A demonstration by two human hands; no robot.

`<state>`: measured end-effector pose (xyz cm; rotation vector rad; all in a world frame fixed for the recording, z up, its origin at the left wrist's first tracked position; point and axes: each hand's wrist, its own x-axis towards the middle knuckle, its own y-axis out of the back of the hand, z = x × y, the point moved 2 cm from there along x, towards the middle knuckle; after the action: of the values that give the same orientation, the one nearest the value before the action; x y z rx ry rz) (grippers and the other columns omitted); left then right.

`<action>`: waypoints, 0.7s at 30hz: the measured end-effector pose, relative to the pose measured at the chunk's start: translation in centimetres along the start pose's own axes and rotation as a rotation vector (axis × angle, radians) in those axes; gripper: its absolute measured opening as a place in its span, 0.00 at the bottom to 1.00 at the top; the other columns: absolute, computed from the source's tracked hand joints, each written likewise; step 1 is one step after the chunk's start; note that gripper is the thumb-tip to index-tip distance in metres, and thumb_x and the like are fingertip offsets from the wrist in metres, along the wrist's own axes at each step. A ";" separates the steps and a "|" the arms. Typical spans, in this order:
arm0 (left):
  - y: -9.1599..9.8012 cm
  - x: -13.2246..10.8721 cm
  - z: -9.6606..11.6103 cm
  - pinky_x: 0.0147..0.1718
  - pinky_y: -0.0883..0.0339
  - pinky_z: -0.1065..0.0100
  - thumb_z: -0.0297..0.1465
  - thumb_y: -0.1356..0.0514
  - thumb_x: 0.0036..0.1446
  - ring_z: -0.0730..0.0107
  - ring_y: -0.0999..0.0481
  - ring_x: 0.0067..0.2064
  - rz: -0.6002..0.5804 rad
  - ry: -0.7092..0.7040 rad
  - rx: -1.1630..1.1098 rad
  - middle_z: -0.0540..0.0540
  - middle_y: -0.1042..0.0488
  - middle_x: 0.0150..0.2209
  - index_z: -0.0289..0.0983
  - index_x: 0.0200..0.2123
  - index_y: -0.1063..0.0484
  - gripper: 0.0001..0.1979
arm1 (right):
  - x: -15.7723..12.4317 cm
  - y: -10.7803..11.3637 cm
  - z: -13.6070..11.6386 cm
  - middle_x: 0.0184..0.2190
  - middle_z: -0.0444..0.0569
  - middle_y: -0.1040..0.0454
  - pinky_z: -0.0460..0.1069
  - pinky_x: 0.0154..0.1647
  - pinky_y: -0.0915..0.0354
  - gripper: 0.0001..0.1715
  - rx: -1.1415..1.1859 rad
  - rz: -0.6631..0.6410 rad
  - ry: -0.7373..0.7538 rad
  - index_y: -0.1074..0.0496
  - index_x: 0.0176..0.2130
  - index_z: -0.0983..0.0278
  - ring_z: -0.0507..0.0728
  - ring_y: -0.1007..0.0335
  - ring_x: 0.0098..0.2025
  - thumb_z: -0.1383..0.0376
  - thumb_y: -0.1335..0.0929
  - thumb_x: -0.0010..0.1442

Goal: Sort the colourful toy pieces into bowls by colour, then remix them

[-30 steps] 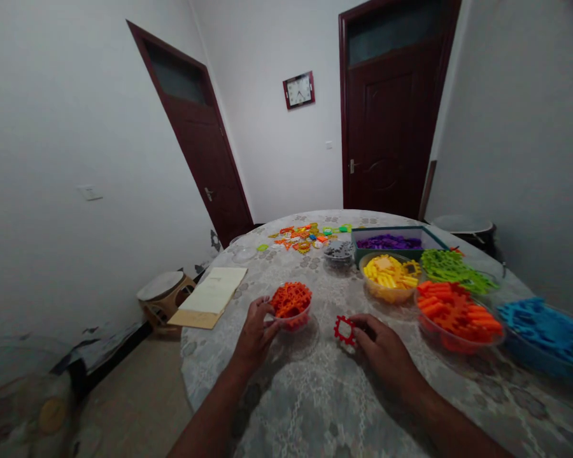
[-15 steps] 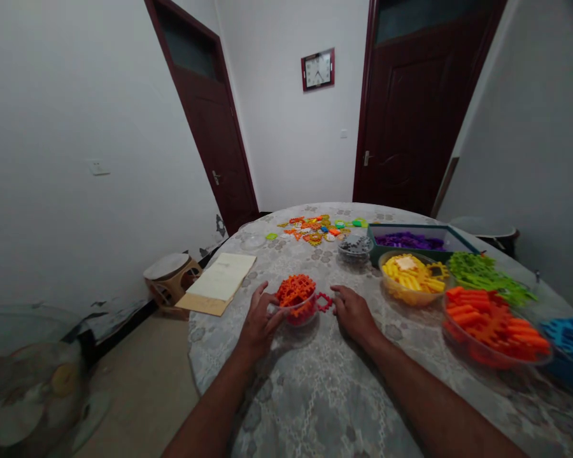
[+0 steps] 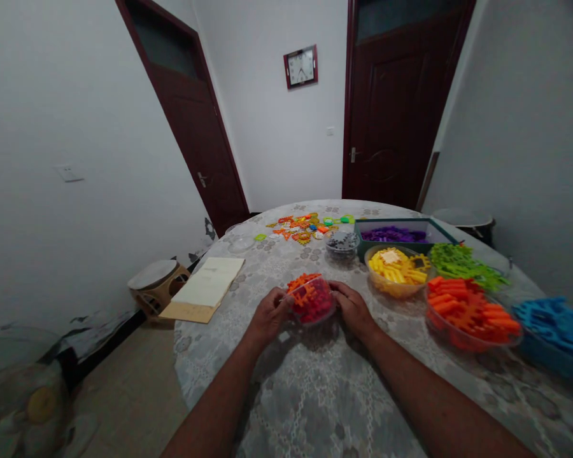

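A clear plastic bowl (image 3: 316, 304) of orange and pinkish-red toy pieces is tilted over the table between my hands. My left hand (image 3: 270, 314) is closed on its left rim, with the thumb toward me. On the opposite side my right hand (image 3: 352, 309) grips the rim, its fingers partly behind the bowl. Orange gear-like pieces (image 3: 304, 287) show at the top, and the redder ones show through the wall. I cannot tell whether the bowl touches the cloth.
To the right stand bowls of yellow (image 3: 397, 273), orange (image 3: 472, 315) and blue pieces (image 3: 556, 334), plus green pieces (image 3: 468, 264). Behind are a grey-filled bowl (image 3: 342, 245) and a box of purple pieces (image 3: 405, 232). Mixed pieces (image 3: 300, 228) lie farther back; an open notebook (image 3: 207, 283) lies left.
The bowl is now tilted and held from both sides. My right hand has closed in on its right rim. The loose red ring-shaped piece beside it no longer shows. The view has shifted right.
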<state>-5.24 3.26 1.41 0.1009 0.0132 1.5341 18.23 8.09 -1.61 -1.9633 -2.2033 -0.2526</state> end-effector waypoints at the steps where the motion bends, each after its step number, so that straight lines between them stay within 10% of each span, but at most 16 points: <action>1: -0.1 0.2 0.0 0.37 0.22 0.61 0.58 0.32 0.56 0.63 0.22 0.37 -0.005 0.019 -0.024 0.49 0.25 0.34 0.38 0.36 0.29 0.28 | 0.1 0.1 0.0 0.50 0.55 0.16 0.58 0.60 0.32 0.24 0.019 0.002 -0.007 0.18 0.51 0.63 0.65 0.23 0.54 0.58 0.34 0.60; 9: -1.0 0.0 -0.4 0.43 0.20 0.59 0.52 0.33 0.62 0.59 0.17 0.43 -0.047 0.182 -0.336 0.37 0.18 0.47 0.34 0.48 0.24 0.27 | 0.0 0.1 0.5 0.44 0.52 0.17 0.50 0.38 0.29 0.24 0.052 0.008 -0.041 0.19 0.49 0.63 0.61 0.22 0.43 0.52 0.34 0.63; 21: -0.3 0.9 -2.2 0.36 0.17 0.64 0.44 0.42 0.73 0.63 0.15 0.34 0.087 0.438 -0.583 0.37 0.17 0.37 0.31 0.50 0.28 0.19 | -0.1 -0.3 0.4 0.36 0.48 0.20 0.48 0.30 0.33 0.27 0.032 -0.073 -0.013 0.22 0.55 0.64 0.54 0.28 0.30 0.51 0.34 0.67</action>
<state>-5.08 4.23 -0.73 -0.7053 -0.0912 1.5648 17.95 8.03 -2.04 -1.8755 -2.2754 -0.2133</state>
